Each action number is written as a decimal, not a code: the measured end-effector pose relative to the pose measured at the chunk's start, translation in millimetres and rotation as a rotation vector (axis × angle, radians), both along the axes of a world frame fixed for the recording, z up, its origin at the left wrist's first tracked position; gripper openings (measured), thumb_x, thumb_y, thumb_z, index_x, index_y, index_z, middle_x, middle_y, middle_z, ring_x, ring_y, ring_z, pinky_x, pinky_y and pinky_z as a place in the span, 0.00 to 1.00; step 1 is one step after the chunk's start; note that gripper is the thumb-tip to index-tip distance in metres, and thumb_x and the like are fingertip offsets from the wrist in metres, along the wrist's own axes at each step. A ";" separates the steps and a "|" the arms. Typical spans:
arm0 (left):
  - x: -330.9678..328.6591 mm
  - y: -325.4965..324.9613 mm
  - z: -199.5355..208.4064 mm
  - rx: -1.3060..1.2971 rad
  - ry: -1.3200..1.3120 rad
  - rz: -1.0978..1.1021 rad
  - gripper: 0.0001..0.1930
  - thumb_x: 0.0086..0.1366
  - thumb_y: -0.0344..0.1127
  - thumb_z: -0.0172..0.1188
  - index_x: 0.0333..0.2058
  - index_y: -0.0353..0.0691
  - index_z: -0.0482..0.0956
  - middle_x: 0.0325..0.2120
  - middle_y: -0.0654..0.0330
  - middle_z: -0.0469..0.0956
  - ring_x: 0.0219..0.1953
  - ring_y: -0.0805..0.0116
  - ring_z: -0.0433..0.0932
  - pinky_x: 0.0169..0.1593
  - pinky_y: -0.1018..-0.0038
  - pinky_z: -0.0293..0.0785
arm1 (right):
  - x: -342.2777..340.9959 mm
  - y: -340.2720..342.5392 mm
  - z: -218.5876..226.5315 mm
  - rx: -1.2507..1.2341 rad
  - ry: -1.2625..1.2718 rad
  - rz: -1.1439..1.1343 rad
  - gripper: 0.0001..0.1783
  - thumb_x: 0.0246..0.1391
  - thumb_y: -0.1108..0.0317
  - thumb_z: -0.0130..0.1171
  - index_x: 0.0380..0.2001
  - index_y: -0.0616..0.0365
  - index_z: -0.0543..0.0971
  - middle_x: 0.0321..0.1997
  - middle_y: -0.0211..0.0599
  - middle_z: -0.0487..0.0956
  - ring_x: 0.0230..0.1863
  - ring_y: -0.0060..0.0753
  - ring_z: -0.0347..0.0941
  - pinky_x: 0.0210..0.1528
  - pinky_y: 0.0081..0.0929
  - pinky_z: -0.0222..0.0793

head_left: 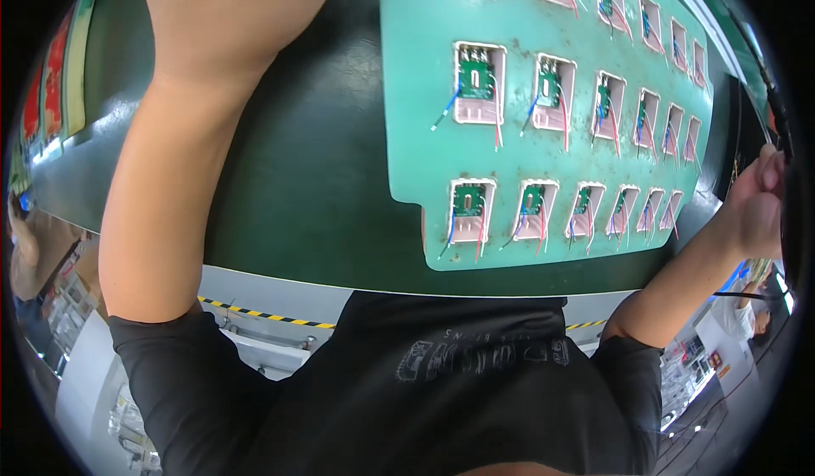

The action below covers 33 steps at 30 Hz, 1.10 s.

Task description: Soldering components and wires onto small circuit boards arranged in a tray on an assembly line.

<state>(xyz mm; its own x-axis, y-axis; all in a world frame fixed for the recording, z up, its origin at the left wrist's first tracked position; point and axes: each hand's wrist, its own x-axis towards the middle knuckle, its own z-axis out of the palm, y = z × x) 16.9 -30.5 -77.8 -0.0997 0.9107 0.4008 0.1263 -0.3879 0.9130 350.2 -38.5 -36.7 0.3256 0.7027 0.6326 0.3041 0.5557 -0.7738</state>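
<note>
A flat green tray point(416, 149) lies on the dark green table, with several white rectangular housings seated in rows of cut-outs. One such housing point(498, 94) holds a small green circuit board point(476, 74) with blue, red and white wires hanging out. My left hand point(242, 13) reaches over the table to the left of the tray; its fingers are cut off by the upper edge. Beyond the tray's right side, my right hand point(758, 208) has its fingers curled, partly hidden at the dark rim. What they hold, if anything, I cannot make out.
A black cable point(760, 64) runs down the right side close to my right hand. Red and cream strips point(64, 77) lie at the far left. Below the table's near edge runs yellow-black striped tape point(267, 315). Other people appear at both sides, one with an arm point(27, 251) at left.
</note>
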 end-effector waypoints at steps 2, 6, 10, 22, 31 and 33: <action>-0.6 0.2 -1.9 0.024 0.013 0.016 0.11 0.58 0.24 0.52 0.40 0.32 0.68 0.30 0.66 0.69 0.30 0.83 0.66 0.33 0.88 0.61 | -3.9 0.0 -0.5 0.004 -0.012 0.008 0.13 0.52 0.69 0.53 0.16 0.51 0.64 0.08 0.19 0.54 0.07 0.13 0.46 0.12 0.11 0.45; -1.0 -2.7 1.2 -0.033 0.020 0.023 0.08 0.58 0.24 0.52 0.37 0.33 0.68 0.29 0.67 0.69 0.30 0.83 0.66 0.35 0.87 0.62 | -11.9 -1.1 -0.8 0.023 -0.052 0.041 0.13 0.51 0.71 0.52 0.15 0.51 0.63 0.09 0.19 0.53 0.08 0.14 0.45 0.13 0.12 0.43; 0.5 -5.0 2.8 -0.095 0.055 -0.003 0.04 0.60 0.26 0.52 0.34 0.33 0.69 0.27 0.68 0.70 0.29 0.85 0.66 0.34 0.88 0.62 | 9.0 -3.4 1.3 -0.051 -0.112 0.053 0.11 0.53 0.67 0.49 0.18 0.57 0.68 0.14 0.27 0.60 0.12 0.18 0.49 0.17 0.15 0.47; -15.2 -1.5 10.7 -0.342 0.216 -0.067 0.11 0.63 0.37 0.52 0.33 0.33 0.70 0.27 0.63 0.72 0.29 0.81 0.69 0.35 0.85 0.66 | 5.4 0.8 4.8 -0.035 -0.029 0.126 0.09 0.53 0.73 0.46 0.23 0.64 0.73 0.20 0.37 0.70 0.18 0.24 0.58 0.21 0.20 0.52; -18.5 -0.9 24.3 -0.187 0.376 -0.026 0.08 0.63 0.32 0.52 0.25 0.37 0.72 0.18 0.71 0.65 0.21 0.86 0.58 0.25 0.87 0.51 | 8.8 11.5 9.1 -0.050 0.001 0.099 0.07 0.53 0.72 0.50 0.22 0.60 0.70 0.17 0.31 0.64 0.14 0.20 0.53 0.18 0.17 0.50; -20.3 -4.0 39.5 -0.222 0.498 -0.033 0.11 0.64 0.36 0.51 0.25 0.36 0.72 0.18 0.69 0.66 0.19 0.85 0.59 0.24 0.86 0.52 | -3.7 16.4 11.5 -0.045 0.027 0.047 0.10 0.52 0.71 0.52 0.19 0.54 0.66 0.13 0.24 0.58 0.11 0.16 0.49 0.15 0.13 0.48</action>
